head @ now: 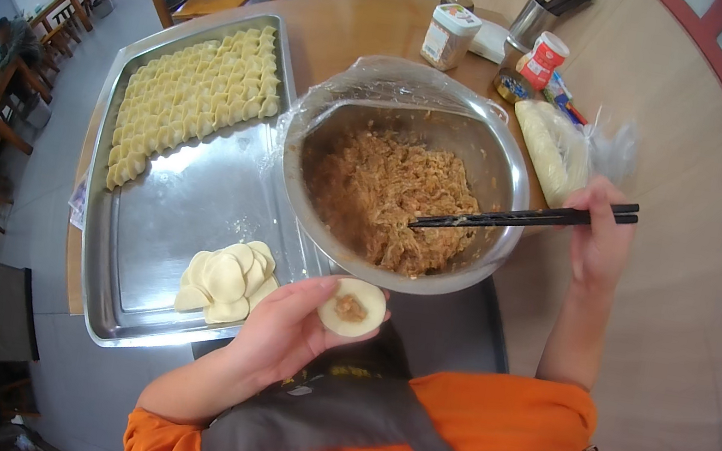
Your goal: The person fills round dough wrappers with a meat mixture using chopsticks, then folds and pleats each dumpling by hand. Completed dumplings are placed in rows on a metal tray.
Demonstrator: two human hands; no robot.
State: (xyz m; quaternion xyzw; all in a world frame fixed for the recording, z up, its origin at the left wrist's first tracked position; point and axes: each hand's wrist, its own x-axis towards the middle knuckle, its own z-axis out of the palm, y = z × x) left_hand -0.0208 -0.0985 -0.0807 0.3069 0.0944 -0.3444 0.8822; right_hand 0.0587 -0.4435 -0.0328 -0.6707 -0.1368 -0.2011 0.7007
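Note:
On the fingers of my left hand (298,318) lies a round dough wrapper (355,309) with a small lump of meat filling at its middle, the thumb resting on its edge. My right hand (598,233) grips black chopsticks (523,219), whose tips touch the minced filling (400,196) in a large steel bowl (388,278). Cling film (389,83) covers the bowl's far rim. Left of the bowl is a steel tray (105,299). Rows of folded dumplings (198,96) fill its far part, and a loose pile of dough wrappers (230,279) lies near its front edge.
Right of the bowl lies plastic-wrapped dough (551,149). Behind stand a lidded plastic container (450,37), a red-and-white canister (543,60), an open tin (513,86) and a metal holder with chopsticks (531,23). A person (13,44) sits at a far table on the left.

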